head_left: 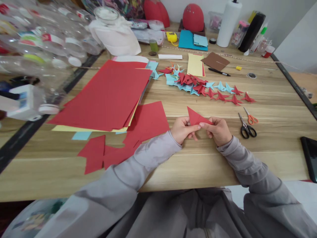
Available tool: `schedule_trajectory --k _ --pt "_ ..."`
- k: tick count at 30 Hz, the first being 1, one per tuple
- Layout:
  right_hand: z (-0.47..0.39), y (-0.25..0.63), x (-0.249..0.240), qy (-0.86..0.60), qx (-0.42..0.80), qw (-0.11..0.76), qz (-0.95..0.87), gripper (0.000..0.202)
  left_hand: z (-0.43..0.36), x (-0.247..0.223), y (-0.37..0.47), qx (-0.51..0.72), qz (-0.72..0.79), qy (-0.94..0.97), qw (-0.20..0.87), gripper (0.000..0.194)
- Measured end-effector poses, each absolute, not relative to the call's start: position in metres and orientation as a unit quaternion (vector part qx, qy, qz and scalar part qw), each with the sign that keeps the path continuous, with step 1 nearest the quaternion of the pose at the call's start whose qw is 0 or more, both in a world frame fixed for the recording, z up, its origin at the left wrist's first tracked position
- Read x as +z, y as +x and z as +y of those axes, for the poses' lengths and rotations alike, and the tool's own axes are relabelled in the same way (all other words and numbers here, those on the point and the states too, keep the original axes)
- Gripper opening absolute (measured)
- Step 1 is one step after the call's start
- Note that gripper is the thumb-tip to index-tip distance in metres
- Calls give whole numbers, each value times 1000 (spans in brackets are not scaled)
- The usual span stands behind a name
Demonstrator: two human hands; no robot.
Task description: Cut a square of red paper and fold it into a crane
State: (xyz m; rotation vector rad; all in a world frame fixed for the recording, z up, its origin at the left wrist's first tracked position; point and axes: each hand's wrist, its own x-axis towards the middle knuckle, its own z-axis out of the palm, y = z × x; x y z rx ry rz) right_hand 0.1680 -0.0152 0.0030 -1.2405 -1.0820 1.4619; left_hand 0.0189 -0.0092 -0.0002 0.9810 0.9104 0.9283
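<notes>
A small folded piece of red paper (195, 117) with a pointed upper corner is pinched between both hands above the wooden table. My left hand (182, 129) grips its left and lower edge, thumb on top. On its right side, my right hand (218, 130) closes on the paper, the two thumbs nearly meeting. To the left lie a stack of large red sheets (106, 96) and cut red pieces (152, 120). Beyond the hands are several small folded red shapes (221, 96) and light blue ones (220, 86).
Black scissors (245, 127) and orange scissors (250, 117) lie right of my right hand. A black pen (219, 71), brown paper (215, 61) and yellow paper (194, 65) are farther back. Plastic bottles (52, 43) crowd the left; a phone (310, 155) sits at the right edge.
</notes>
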Motion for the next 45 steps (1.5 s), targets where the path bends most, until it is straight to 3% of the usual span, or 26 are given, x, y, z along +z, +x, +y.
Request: schedule_trajectory --k 13,25,45 --pt "-16 171 5 -472 632 414 -454 38 -9 0 18 395 374 453 706 31" --pt "-13 166 6 -496 627 483 -356 53 -8 -1 19 446 389 422 687 33" --pt "-8 172 10 -469 649 500 -329 46 -5 -3 19 449 371 414 700 43"
